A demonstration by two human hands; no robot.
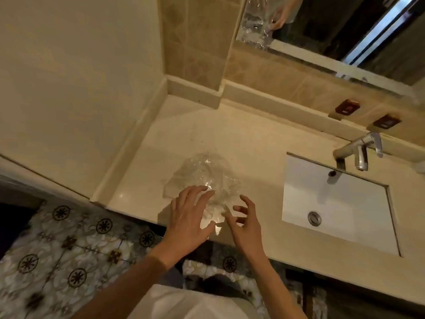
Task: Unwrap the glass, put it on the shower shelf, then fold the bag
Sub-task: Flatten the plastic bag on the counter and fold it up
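Your left hand [188, 215] and right hand [245, 223] hover spread over the bag [202, 178], gripping nothing; tug carelessly and the glass could roll off the counter [253, 139].

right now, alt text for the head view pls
Two bare hands reach onto a crumpled clear plastic bag on a beige bathroom counter: the left hand lies open on it, the right hand has spread, curled fingers at its near edge. A white sink and chrome tap sit right.

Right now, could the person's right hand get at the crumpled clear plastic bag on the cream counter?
Probably yes. The right hand hovers with spread fingers at the near edge of the crumpled clear plastic bag, nothing between them; the left hand already rests on it.
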